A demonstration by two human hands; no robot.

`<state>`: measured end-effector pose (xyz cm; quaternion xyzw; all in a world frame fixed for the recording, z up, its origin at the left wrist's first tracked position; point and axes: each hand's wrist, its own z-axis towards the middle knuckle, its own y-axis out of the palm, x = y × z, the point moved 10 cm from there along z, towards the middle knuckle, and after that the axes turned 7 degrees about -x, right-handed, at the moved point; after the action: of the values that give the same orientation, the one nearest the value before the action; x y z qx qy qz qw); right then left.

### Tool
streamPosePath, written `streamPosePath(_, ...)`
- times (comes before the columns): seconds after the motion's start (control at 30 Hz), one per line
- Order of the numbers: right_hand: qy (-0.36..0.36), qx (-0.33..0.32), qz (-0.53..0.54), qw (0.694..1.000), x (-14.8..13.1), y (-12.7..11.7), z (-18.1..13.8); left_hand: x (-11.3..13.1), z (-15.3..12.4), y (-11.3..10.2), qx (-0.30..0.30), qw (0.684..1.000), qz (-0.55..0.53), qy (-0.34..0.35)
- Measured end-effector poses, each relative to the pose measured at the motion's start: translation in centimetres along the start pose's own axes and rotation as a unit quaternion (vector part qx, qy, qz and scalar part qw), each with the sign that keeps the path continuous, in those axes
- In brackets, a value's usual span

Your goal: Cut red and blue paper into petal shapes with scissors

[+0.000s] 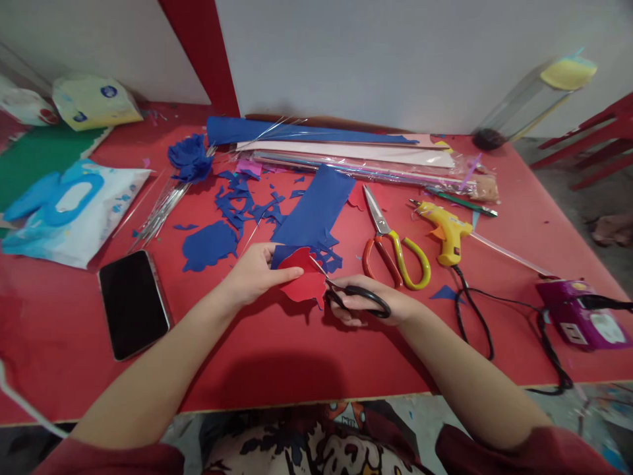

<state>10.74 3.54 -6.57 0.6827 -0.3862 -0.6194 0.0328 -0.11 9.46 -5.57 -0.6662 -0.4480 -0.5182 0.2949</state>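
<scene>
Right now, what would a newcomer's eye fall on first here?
At the middle of the red table, the left hand holds a red paper shape while the right hand holds black scissors at its edge. Behind them lie blue paper scraps; to the right, orange-and-yellow scissors and a yellow glue gun; to the left, a dark phone.

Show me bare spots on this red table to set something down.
Bare: the table's front strip between phone and left hand, the stretch between both forearms, and the far corner above the purple socket box, right of the glue gun. Crowded: blue scraps and orange-handled scissors behind the held red paper and black scissors.
</scene>
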Motion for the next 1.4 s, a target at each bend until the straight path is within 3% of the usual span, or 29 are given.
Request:
streamPosePath(0.43, 0.016, -0.02, 0.053, 0.998, 0.6, 0.5, 0.0, 0.6, 0.1, -0.2, -0.009, 0.999, 0.029, 0.012)
streamPosePath(0.73, 0.016, -0.011, 0.039, 0.999, 0.7, 0.4, -0.1, 0.6, 0.1, 0.1, -0.009, 1.0, -0.02, 0.013)
streamPosePath(1.1, -0.083, -0.014, -0.007, 0.996, -1.0, 0.5, 0.2, -0.9, 0.2, 0.3, 0.046, 0.988, -0.145, 0.017)
streamPosePath(1.4, -0.079, -0.039, -0.025, 0.996, -1.0, 1.0, 0.1, -0.9, 0.0, 0.7, 0.042, 0.991, -0.129, 0.012)
